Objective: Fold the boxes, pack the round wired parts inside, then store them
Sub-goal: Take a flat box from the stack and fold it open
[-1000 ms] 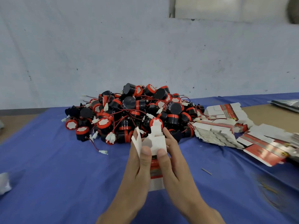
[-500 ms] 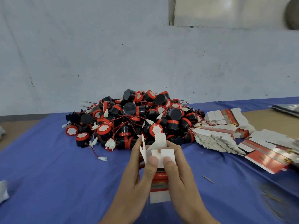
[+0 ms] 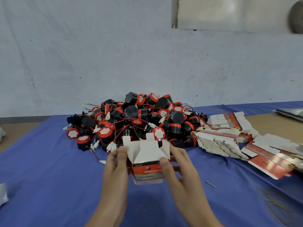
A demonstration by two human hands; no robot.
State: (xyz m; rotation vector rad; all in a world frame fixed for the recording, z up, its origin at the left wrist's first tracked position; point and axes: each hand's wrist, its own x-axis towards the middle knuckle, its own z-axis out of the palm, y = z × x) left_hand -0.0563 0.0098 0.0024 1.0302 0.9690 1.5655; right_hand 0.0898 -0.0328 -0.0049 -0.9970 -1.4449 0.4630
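box (image 3: 147, 171), open end facing up, left hand (image 3: 114, 169), right hand (image 3: 179, 167) pinching its sides

Red-and-white box (image 3: 147, 167) stands opened, flaps up — just before the heaped black-and-red round wired parts (image 3: 137, 118).

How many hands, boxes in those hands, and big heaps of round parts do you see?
hands: 2, left hand and right hand
held box: 1
heap of round parts: 1
total: 4
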